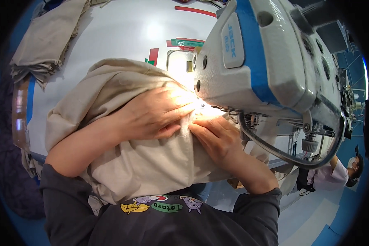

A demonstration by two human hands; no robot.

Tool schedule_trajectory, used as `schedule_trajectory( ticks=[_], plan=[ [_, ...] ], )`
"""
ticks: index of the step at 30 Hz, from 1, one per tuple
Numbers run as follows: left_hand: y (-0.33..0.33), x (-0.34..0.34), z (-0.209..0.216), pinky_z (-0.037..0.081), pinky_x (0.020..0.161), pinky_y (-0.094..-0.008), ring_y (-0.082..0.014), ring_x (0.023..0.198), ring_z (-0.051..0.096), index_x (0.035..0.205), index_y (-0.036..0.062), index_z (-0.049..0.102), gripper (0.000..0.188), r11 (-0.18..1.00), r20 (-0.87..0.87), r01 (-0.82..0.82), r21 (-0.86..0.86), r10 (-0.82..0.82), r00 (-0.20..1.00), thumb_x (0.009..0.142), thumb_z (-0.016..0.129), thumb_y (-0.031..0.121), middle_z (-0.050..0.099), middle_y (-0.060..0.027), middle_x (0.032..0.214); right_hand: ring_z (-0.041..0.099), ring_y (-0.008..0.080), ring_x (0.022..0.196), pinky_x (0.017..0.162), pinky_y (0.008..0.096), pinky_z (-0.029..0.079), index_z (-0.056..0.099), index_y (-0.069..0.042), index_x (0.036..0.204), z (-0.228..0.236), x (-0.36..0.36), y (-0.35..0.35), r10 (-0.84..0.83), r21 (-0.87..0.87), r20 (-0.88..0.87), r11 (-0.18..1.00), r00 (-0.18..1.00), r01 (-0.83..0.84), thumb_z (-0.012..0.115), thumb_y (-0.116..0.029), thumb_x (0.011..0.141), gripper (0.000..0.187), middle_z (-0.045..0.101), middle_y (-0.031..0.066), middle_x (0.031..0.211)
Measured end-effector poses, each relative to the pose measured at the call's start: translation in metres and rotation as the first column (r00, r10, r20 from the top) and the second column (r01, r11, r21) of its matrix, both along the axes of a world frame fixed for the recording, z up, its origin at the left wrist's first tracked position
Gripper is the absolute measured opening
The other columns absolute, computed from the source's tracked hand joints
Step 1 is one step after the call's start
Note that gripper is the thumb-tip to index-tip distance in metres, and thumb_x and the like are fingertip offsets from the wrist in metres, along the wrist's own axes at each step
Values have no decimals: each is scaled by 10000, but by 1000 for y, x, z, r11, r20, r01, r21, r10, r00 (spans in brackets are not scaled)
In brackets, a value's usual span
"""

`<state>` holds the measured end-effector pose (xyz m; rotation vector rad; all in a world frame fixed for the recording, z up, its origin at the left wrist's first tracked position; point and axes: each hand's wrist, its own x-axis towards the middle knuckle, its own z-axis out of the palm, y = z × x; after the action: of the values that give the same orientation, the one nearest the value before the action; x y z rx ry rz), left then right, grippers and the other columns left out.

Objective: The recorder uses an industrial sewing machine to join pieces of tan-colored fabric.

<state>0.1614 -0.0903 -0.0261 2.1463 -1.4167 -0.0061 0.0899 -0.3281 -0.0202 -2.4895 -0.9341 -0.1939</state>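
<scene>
Matt, softly creased beige woven cloth (143, 164) is being pressed flat under the left hand (151, 117) and right hand (215, 137). Glossy white-and-blue enamelled metal is being shown by the sewing machine (270, 61). Light is being reflected by the smooth, shiny white table (123, 37). Frayed matt fabric pieces (45, 41) are being kept stacked.

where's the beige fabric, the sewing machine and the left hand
beige fabric (147, 168): head view, flat part below the hands
sewing machine (270, 61): head view, white head casing
left hand (158, 115): head view, back of the hand
</scene>
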Motion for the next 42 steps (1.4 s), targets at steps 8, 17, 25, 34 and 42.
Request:
schedule_trajectory(
  ticks=[8, 17, 25, 34, 42],
  plan=[
    [-2, -8, 1, 350, 1098, -485, -267, 1273, 471, 1343, 41, 502, 678, 999, 45, 40, -28, -39, 998, 722, 676, 250, 513, -96, 1355, 644, 294, 999, 867, 375, 522, 658, -1, 1119, -35, 1, 9, -146, 485, -56, 861, 988, 155, 691, -5, 808, 312, 643, 133, 1124],
    [-6, -16, -3, 353, 1096, -456, -272, 1246, 484, 1301, 58, 529, 634, 998, 69, -63, 13, 62, 996, 724, 705, 256, 525, -102, 1310, 641, 274, 1034, 871, 371, 517, 666, 4, 1108, -4, 4, -6, -22, -8, 120, 1000, 993, 23, 674, 20, 790, 319, 656, 118, 1121],
    [-5, -15, 1, 361, 1089, -444, -260, 1248, 486, 1306, 83, 529, 628, 998, 57, -59, -22, 60, 997, 716, 710, 201, 535, -88, 1307, 652, 260, 1011, 860, 358, 519, 667, -16, 1080, -1, 6, 2, -69, 26, 106, 997, 992, 66, 700, 8, 782, 301, 665, 95, 1107],
    [-3, -12, -1, 401, 1059, -405, -245, 1207, 529, 1186, 70, 597, 457, 994, 11, -68, -83, 69, 998, 741, 679, 133, 596, -65, 1212, 664, 250, 973, 833, 344, 530, 659, -45, 1103, -29, 2, 9, -226, 512, 22, 839, 974, 183, 713, -7, 797, 313, 665, 94, 1095],
    [-1, -14, 0, 383, 1077, -411, -242, 1239, 500, 1278, 76, 546, 590, 996, 57, -63, -60, 66, 996, 725, 707, 202, 554, -80, 1281, 658, 248, 993, 840, 339, 537, 668, -32, 1135, 7, 4, 6, -78, -15, 121, 997, 990, 81, 708, 1, 759, 380, 651, 104, 1118]
  ],
)
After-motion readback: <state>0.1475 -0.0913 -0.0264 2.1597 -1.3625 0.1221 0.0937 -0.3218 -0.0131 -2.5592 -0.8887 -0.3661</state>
